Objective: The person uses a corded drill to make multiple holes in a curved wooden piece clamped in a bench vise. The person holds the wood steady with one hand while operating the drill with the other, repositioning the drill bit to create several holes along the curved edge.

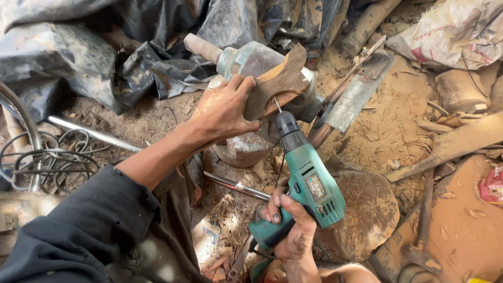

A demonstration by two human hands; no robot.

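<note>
My left hand (224, 107) grips a curved, notched piece of brown wood (280, 81) and presses it against a grey-green machine body (251, 60). My right hand (291, 228) holds a green electric drill (309, 183) by its handle. The drill's thin bit (277, 105) points up and touches the lower edge of the wood piece, right beside my left thumb. A dark sleeve covers my left forearm.
A round wooden block (367, 209) sits under the drill. Black plastic sheeting (78, 47) covers the back left. Coiled cable (52, 157) and a metal pipe (94, 133) lie at left. A flat blade tool (356, 94), wood scraps, a white sack (450, 31) and sawdust lie at right.
</note>
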